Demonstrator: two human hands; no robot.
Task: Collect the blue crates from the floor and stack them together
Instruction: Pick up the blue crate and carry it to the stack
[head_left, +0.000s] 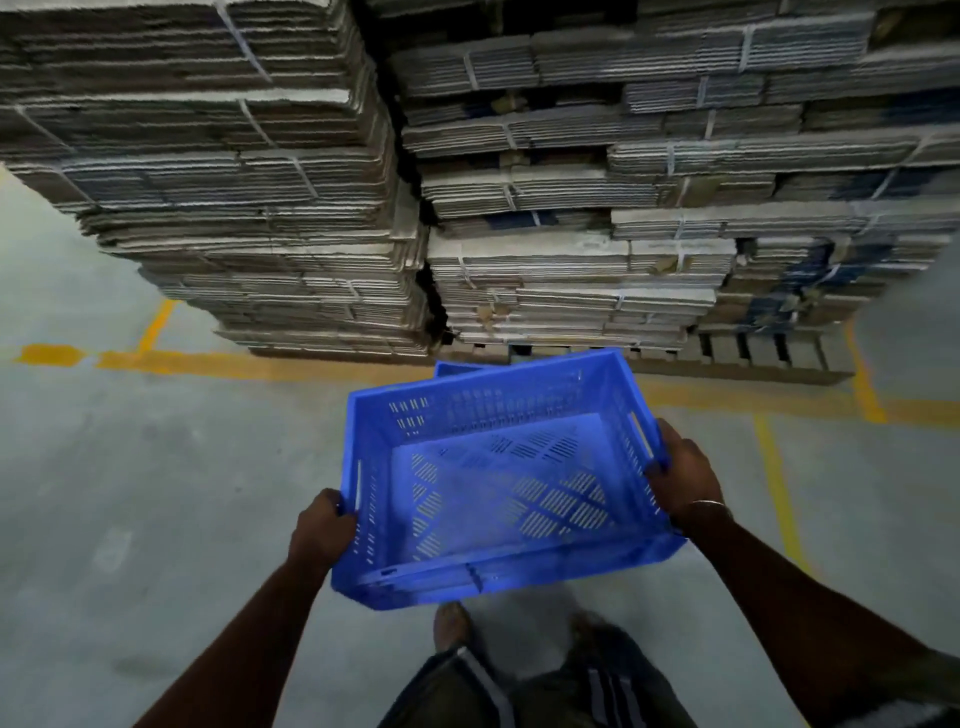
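we hold a blue crate (498, 483) up off the floor (156, 493), tilted, its slotted bottom empty. our left hand (323, 530) grips its left wall by the handle slot; our right hand (683, 475) grips the right wall. a second crate's edge (454, 369) peeks out behind it, near the cardboard stacks (519, 182). we can read no writing or label anywhere.

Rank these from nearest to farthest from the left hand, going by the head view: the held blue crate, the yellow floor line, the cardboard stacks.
1. Blue crate, gripped by the left hand at its side.
2. Yellow floor line, ahead on the floor.
3. Cardboard stacks, beyond that line.
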